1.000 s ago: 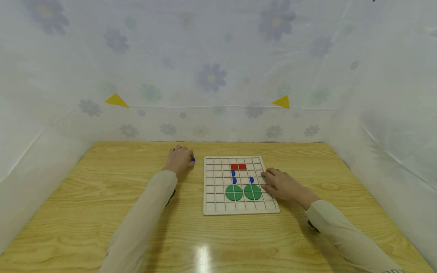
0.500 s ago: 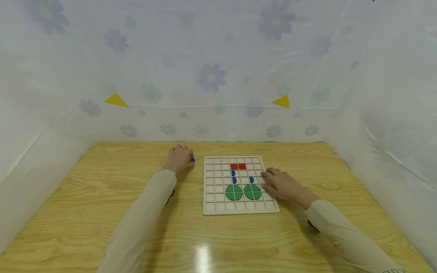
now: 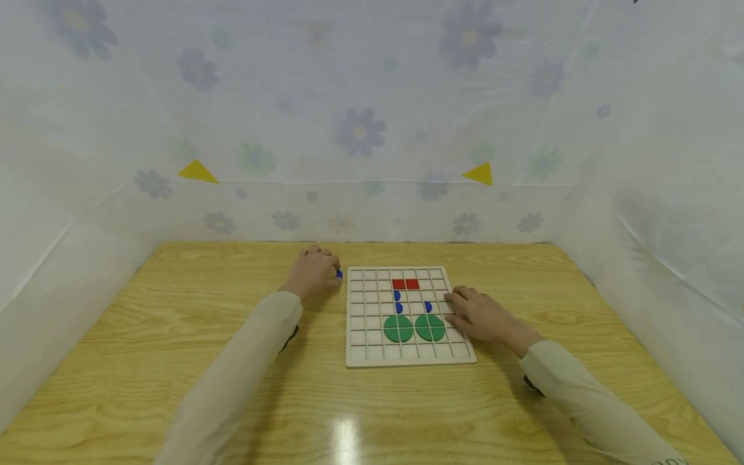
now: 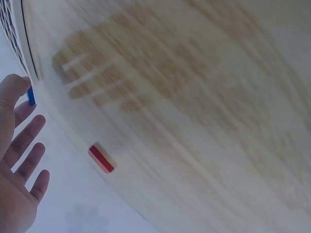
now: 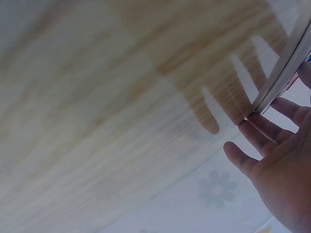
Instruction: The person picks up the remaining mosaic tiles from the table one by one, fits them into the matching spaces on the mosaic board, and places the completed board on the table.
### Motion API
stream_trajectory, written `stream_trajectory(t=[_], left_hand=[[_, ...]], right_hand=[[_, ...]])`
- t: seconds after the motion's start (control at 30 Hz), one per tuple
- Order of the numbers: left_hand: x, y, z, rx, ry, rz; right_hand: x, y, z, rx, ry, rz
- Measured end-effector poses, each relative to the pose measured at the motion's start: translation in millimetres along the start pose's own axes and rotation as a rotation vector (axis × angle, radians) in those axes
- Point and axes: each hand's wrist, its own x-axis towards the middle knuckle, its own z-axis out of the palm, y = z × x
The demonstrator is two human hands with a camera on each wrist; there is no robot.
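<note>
My left hand [image 3: 314, 271] is just left of the gridded board [image 3: 360, 332], pinching a small blue piece [image 3: 340, 274] between thumb and forefinger. In the left wrist view the blue piece [image 4: 31, 95] shows edge-on, the other fingers spread. My right hand [image 3: 479, 314] rests at the board's right edge, thumb and forefinger over its border and fingers extended. On the board lie two red squares [image 3: 405, 284], several blue half-discs [image 3: 398, 296] and two green circles [image 3: 398, 328] made of quarter pieces.
A red piece [image 4: 102, 158] lies on the table, seen only in the left wrist view; my left hand hides that spot from the head view. The glossy wooden table [image 3: 302, 413] ends at a flowered white curtain [image 3: 360, 194] bearing two yellow triangles [image 3: 479, 174].
My left hand has moved slightly right toward the board, carrying the blue piece. The right hand and the pieces on the board stay where they were.
</note>
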Motion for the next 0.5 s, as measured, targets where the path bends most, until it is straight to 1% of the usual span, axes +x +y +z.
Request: stream_trajectory(t=[0.13, 0.27, 0.4, 0.5], left_hand=[[2.7, 10.0, -2.1, -0.018, 0.009, 0.043], [6.6, 21.7, -2.4, -0.025, -0.004, 0.074], [11.3, 32.6, -0.2, -0.019, -0.022, 0.104], [14.9, 40.2, 3.1, -0.009, -0.018, 0.14]], right_hand=[[0, 0, 0, 0.001, 0.001, 0.001], [0, 0, 0, 0.007, -0.002, 0.001], [0, -2, -2, 0.02, -0.007, 0.005], [0, -4, -3, 0.027, -0.01, 0.008]])
